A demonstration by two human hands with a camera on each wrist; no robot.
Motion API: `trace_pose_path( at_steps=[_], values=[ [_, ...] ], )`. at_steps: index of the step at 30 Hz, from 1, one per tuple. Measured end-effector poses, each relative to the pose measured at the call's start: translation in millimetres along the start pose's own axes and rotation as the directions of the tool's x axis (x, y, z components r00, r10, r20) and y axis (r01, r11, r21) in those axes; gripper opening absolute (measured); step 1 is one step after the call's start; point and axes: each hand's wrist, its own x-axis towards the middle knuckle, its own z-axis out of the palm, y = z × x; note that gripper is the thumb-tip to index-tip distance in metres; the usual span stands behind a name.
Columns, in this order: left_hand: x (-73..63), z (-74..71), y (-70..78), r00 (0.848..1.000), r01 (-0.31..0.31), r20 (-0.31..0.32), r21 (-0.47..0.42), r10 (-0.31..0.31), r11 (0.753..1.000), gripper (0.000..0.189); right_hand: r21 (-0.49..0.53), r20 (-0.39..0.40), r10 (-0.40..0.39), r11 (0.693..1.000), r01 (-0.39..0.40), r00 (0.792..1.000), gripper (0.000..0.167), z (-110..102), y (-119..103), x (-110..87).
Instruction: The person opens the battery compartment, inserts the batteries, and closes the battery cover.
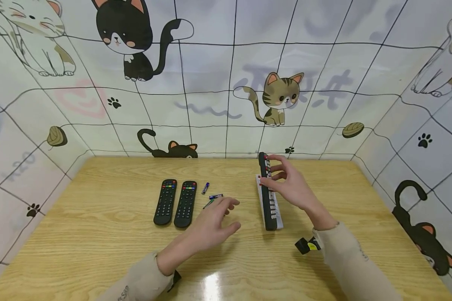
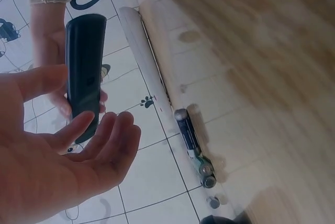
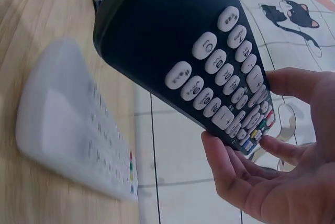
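My right hand holds a black remote control with white buttons near its far end, thumb on one side and fingers on the other. The remote is raised over a white remote, which lies on the table partly covered by it in the head view. My left hand hovers over the middle of the table with fingers loosely bent and nothing in them. Just beyond it lie a blue battery, another dark battery and a green one, partly hidden by the hand.
Two black remotes lie side by side on the wooden table, left of the batteries. A cat-patterned cloth wall stands behind the table and along both sides. Black wrist gear sits at the right sleeve.
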Motion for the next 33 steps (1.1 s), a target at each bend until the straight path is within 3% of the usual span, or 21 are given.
trace_pose_path(
  at_steps=[11,21,33],
  values=[
    [-3.4,-5.6,-7.0,0.999,-0.026,0.035,0.092,0.023,0.995,0.041,-0.275,-0.052,0.049,0.960,-0.061,0.997,0.071,-20,15,4.6],
    [-5.3,-7.3,-9.4,0.998,-0.027,0.059,0.099,0.021,0.995,0.039,-0.383,-0.051,0.074,0.920,-0.088,0.996,0.068,-30,37,10.2],
    [-6.3,-6.7,-12.4,0.996,-0.045,0.083,0.137,0.034,0.989,0.037,-0.567,-0.025,0.141,0.813,-0.130,0.990,0.070,-33,50,17.6]
  ],
)
